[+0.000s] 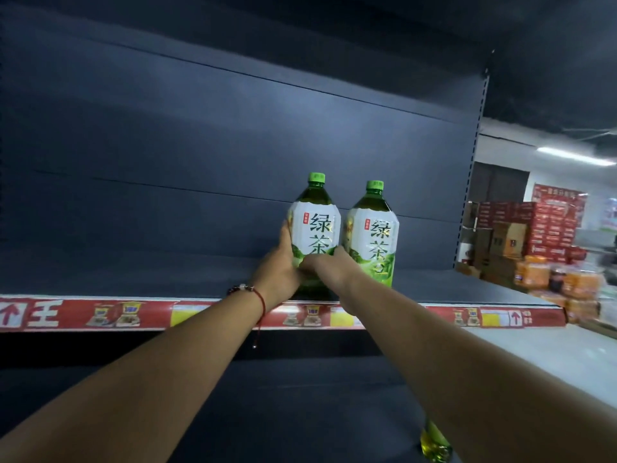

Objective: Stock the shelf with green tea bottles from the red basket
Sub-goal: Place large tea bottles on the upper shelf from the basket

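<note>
Both hands clasp the lower body of the left green tea bottle (314,228): the left hand (282,269) wraps its left side with the thumb up along the label, and the right hand (325,267) curls its fingers across the front of the base. The bottle stands upright near the front edge of the dark shelf (167,279). A second green tea bottle (374,235) stands upright just beside it on the right, untouched. A red cord bracelet (258,295) circles the left wrist. A red price strip (100,314) lines the shelf edge. Stacked red cartons (547,225) sit far right.
</note>
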